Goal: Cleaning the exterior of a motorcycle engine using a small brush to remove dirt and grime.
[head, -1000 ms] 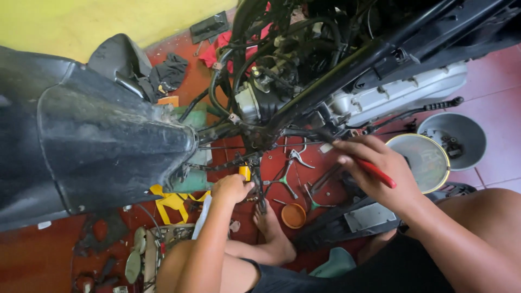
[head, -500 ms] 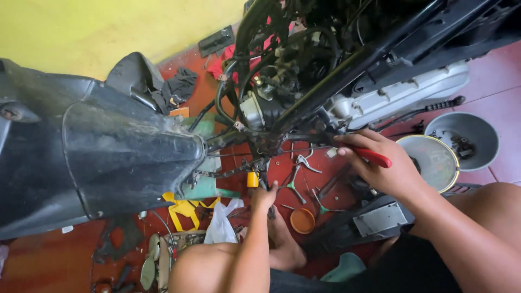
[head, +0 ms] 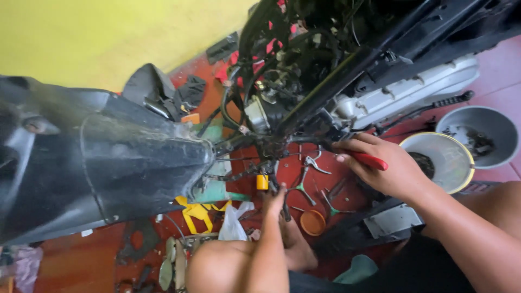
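Head view, looking down under a stripped motorcycle frame (head: 347, 70). Two round bowls are sitting on the red floor (head: 70, 260) at right: a grey bowl (head: 491, 116) is holding a small heap of dark and pale parts, too small to tell apart; touching it, a pale bowl with a yellow rim (head: 458, 179) is showing dark residue along its left side. A small orange cup (head: 313, 222) is lying near the foot (head: 296, 247), contents not readable. Right hand (head: 388, 168) is closing around a red-handled tool (head: 369, 160), fingers wrapped over the grip, the tool's working end going into the tangle of black cables (head: 282, 65) beneath the frame. Left hand (head: 274, 198) is reaching up from the knee (head: 228, 268), fingertips pinching at a small yellow cylinder (head: 262, 182) hanging in the linkage; whether it is actually gripped I cannot tell. Pliers with green grips (head: 301, 182) are lying on the floor between the two hands. Edges: a large black plastic fender panel (head: 108, 163) is crowding the left side, its rim ending just beside the yellow cylinder; a silver engine cover (head: 412, 92) is closing in above the right hand. Open floor is showing only in narrow strips between the tools, a white plastic bag (head: 233, 225) and a yellow strap (head: 198, 211). Yellow wall (head: 108, 38) is bounding the far side.
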